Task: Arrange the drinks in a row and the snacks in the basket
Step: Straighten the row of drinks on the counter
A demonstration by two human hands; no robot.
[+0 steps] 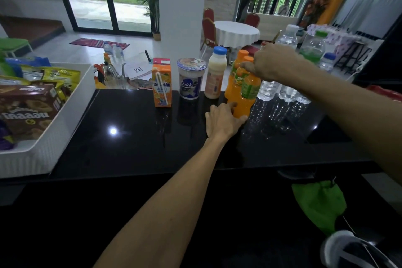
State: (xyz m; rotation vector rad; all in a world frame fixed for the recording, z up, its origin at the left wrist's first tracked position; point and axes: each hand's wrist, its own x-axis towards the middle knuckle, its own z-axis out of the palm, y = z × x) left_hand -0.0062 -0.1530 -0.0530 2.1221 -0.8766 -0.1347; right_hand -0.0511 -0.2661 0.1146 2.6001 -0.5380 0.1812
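With your right hand [270, 63] holding the neck of the front orange bottle [244, 91] and your left hand [224, 121] gripping its base, slide it slowly on the table [134, 137] into line just right of the white bottle [215, 74], keeping it upright.

Single head-worn wide-angle view, looking forward and down from close above a black worktop [134, 137], room and windows beyond.
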